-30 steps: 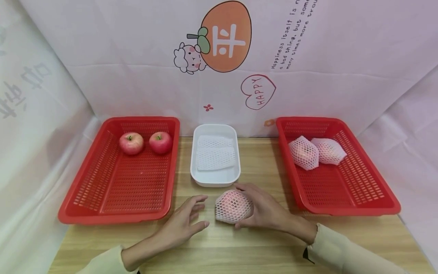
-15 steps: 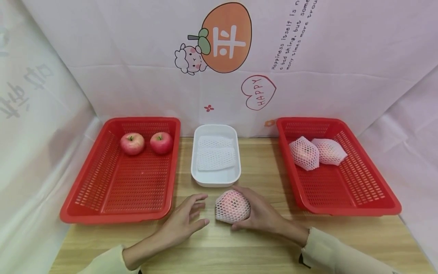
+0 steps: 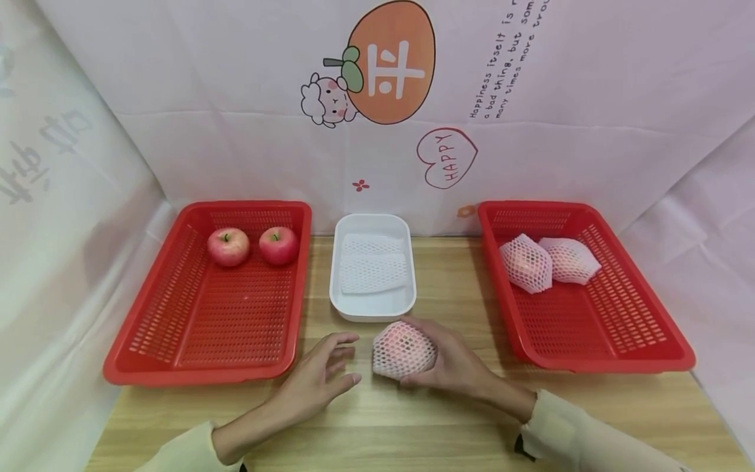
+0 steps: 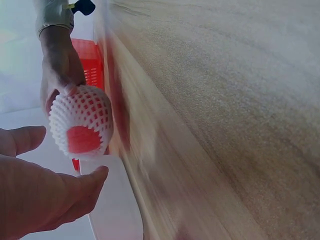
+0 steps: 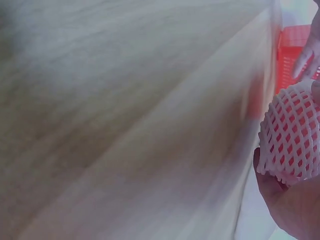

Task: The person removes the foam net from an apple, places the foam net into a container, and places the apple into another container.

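Note:
My right hand [image 3: 454,362] grips a red apple [image 3: 402,351] sleeved in a white foam net, in front of the white tray. In the left wrist view, the apple's bare red end [image 4: 84,139] shows through the net's opening, facing my left hand. My left hand [image 3: 315,377] is held to the left of the apple, fingers and thumb spread apart, holding nothing. A small gap separates its fingertips from the netted apple. The white tray [image 3: 373,308] holds flat white foam nets [image 3: 373,272].
On the left stands a red basket [image 3: 200,375] with two bare apples [image 3: 228,247] at its back. The red basket [image 3: 601,362] on the right carries two netted apples [image 3: 527,263]. A white printed cloth [image 3: 236,131] hangs behind the wooden table [image 3: 377,436].
The right hand and its netted apple have shifted very slightly, with the apple turning a little. My left hand has stayed in place.

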Tool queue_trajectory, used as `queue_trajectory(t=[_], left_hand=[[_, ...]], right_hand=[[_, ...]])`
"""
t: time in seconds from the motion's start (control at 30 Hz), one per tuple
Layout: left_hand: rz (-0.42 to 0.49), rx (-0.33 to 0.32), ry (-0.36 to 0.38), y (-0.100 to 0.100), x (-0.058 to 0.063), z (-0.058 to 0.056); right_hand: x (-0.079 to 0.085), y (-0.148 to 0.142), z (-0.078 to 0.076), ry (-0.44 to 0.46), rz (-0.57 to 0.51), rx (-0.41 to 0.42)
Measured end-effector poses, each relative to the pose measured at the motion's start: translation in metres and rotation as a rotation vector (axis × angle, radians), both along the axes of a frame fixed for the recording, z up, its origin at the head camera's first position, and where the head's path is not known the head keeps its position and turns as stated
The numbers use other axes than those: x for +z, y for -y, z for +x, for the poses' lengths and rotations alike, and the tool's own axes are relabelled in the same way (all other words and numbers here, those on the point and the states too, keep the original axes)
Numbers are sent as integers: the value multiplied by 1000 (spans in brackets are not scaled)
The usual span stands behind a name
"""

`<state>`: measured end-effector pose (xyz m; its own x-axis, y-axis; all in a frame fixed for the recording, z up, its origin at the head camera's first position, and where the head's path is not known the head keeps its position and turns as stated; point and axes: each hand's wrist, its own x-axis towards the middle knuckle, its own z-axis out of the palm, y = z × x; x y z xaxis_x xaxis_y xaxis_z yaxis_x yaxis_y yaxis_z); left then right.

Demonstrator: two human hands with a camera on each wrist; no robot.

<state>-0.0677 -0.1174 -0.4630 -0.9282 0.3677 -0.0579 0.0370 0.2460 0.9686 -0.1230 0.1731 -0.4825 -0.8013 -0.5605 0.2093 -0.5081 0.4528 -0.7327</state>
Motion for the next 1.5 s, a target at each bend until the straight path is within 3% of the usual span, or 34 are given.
queue_trajectory(t=[0.5, 0.87, 1.5], left_hand=[[125, 6, -4, -3, 8, -4], [124, 34, 18, -6, 11, -5], [191, 38, -7, -14, 9, -5]], right_hand=[[20, 4, 6, -30, 6, -19], [28, 7, 11, -33, -10, 7], [30, 12, 17, -86, -11, 20]])
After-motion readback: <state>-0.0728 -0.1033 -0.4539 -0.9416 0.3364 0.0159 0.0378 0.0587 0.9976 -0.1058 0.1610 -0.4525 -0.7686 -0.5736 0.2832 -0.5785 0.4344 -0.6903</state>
